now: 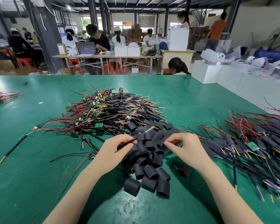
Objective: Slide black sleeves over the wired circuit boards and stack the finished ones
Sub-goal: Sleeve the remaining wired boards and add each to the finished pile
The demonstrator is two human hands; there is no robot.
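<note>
A heap of short black sleeves (pixel 149 160) is spread on the green table (pixel 31 183) nearest the viewer, and both hands are held over it. A thin black cable (pixel 140 135) with yellow and purple wire ends is pinched between the thumb and curled fingers of the left hand (pixel 116 148); its tip is pointed up and to the right over the sleeves. One sleeve at the top of the heap is pinched by the fingertips of the right hand (pixel 183 147), the other fingers being curled. A single sleeve (pixel 183 170) is seen apart, just beside the right wrist. To the right, a stack of sleeved boards (pixel 252 143) with red and black wires is laid. Beyond the heap, a tangled pile of bare wired circuit boards (pixel 110 109) is gathered. Farther back, seated workers (pixel 97 41) are seen at wooden tables, and white boxes (pixel 205 71) are lined up on the right.
</note>
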